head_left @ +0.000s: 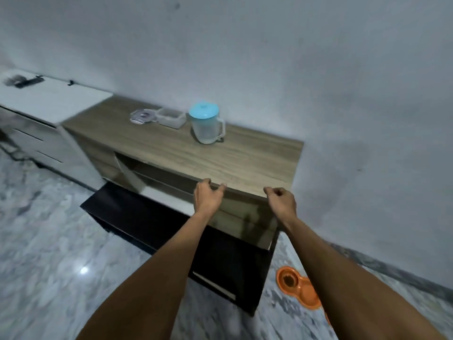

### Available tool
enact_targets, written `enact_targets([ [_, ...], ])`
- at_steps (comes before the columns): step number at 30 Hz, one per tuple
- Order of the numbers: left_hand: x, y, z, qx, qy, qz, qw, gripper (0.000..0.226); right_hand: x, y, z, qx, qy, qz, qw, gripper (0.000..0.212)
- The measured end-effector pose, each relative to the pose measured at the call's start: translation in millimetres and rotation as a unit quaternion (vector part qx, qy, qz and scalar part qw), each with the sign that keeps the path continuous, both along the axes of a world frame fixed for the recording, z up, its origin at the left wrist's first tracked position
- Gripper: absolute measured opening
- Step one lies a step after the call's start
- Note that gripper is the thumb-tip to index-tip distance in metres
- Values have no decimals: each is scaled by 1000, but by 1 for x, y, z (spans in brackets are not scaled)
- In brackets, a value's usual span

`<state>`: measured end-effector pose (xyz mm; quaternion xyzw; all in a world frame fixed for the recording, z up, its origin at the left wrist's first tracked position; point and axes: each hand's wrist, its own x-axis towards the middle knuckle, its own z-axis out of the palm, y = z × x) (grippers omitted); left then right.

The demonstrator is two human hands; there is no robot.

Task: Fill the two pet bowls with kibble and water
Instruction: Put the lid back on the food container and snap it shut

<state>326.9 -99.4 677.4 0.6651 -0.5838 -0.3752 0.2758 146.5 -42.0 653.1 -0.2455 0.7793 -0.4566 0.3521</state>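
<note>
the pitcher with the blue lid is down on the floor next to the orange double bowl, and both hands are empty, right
Not quite. The head view shows the pitcher standing on the wooden cabinet top, to the right of a clear container, not on the floor. The orange double bowl is on the floor, and the left hand and right hand are empty.

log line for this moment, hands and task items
left hand empty | right hand empty | pitcher lidded on cabinet | container open | orange bowls on floor
</note>
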Motion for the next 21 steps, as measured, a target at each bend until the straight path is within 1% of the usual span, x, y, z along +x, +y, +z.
enact_targets([
  [5,62,-51,14,-24,6,38,999,65,58,-70,19,-14,3,35,999,32],
  [10,107,-110,17,-32,10,58,998,62,113,-142,23,-23,3,65,998,28],
  [14,135,-171,19,-35,-3,57,998,61,153,-208,21,-36,-9,73,997,25],
  [18,161,-236,26,-40,-26,44,998,60,186,-275,26,-46,-29,89,995,15],
  [21,180,-283,30,-40,-29,39,998,59,203,-320,33,-44,-40,99,993,14],
])
